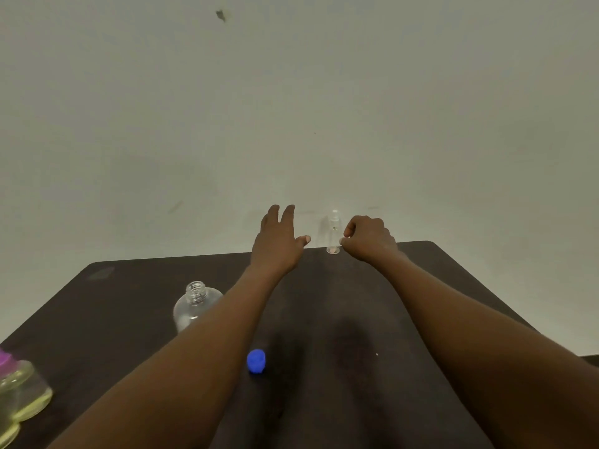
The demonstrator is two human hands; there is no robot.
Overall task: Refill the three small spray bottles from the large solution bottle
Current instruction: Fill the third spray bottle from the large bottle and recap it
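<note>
The right hand [369, 238] is loosely curled, its fingertips just beside a small clear spray bottle [333, 233] that stands upright at the far edge of a dark table [356, 319]; whether it touches the bottle cannot be told. The left hand [278, 241] is spread, fingers apart, holding nothing, on the bottle's other side and a little apart from it. Nearer the person, left of the left forearm, stands a larger clear bottle [194, 306], uncapped and seemingly empty. A blue cap [256, 361] lies on the table between the forearms. At the left edge are containers [22, 390] of yellowish liquid with a purple top, partly cut off. The step seems to be reaching for the small bottle; next it needs grasping and its sprayer unscrewing.
</note>
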